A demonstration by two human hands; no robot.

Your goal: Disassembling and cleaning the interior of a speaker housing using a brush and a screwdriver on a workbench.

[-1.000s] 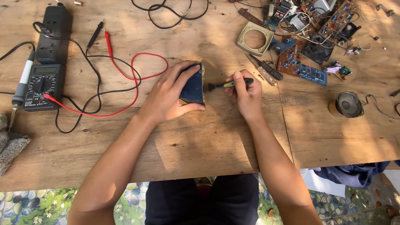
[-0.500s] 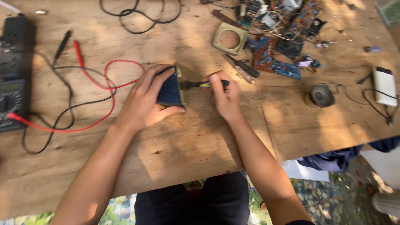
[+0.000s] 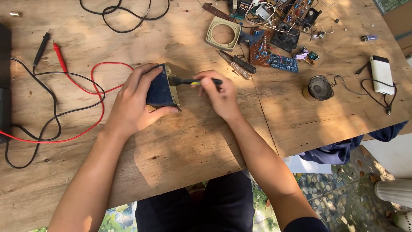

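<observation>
My left hand (image 3: 133, 101) grips a small dark blue block with a tan metal frame (image 3: 162, 90), holding it on edge on the wooden table (image 3: 180, 141). My right hand (image 3: 219, 94) is closed on a screwdriver with a black and yellow handle (image 3: 195, 81). The screwdriver lies level, its tip against the right side of the block's frame.
Red and black probe leads (image 3: 64, 86) loop at the left. Behind lie a square tan frame (image 3: 222, 33), another screwdriver (image 3: 236, 64), circuit boards (image 3: 274, 58), a small round speaker (image 3: 319, 88) and a white box with a cable (image 3: 382, 75). Blue cloth (image 3: 343, 150) hangs off the table's edge.
The view has shifted right, so the meter at the left has left the frame and the white box has come in. Both hands keep their hold on the block and screwdriver.
</observation>
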